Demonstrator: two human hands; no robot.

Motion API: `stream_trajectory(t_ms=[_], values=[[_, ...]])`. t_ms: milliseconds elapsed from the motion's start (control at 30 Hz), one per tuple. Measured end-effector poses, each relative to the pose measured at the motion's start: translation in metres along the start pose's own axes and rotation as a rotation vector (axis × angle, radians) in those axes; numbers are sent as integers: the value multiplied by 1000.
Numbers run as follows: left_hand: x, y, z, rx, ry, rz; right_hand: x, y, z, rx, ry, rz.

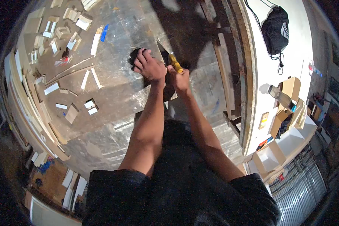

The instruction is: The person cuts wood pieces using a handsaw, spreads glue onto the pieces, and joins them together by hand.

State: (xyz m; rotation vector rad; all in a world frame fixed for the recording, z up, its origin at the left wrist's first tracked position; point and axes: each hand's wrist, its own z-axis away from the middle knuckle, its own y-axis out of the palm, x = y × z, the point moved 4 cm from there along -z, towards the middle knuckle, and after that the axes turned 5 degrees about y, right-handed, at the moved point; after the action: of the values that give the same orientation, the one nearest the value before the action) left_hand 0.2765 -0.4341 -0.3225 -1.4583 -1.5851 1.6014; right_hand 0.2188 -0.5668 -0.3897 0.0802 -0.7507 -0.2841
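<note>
We see the right hand (181, 80) closed around a yellow-handled tool (174, 63) at upper centre of frame. Left hand (151, 67) just beside it, fingers partly curled; we cannot tell whether it grips anything.

From a distance, I have the left arm (143, 132) and right arm (201, 124) reaching ahead of the torso (169, 169), slanting inward from its two sides. Well forward of the torso's middle, the left hand (152, 69) arches with bent fingers (141, 58), knuckles up; the right hand (181, 80) curls closed.
</note>
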Motion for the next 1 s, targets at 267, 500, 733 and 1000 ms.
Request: stream_trajectory(t_ms=[267, 500, 733, 1000], values=[[11, 10, 4, 25, -34, -24, 76, -8, 85, -158, -190, 509], [8, 6, 1, -67, 19, -111, 100, 4, 173, -45, -184, 343], [10, 7, 3, 7, -46, -61, 91, 4, 177, 23, -18, 246], [9, -1, 1, 48, -25, -48, 124, 28, 172, -9, -47, 555]])
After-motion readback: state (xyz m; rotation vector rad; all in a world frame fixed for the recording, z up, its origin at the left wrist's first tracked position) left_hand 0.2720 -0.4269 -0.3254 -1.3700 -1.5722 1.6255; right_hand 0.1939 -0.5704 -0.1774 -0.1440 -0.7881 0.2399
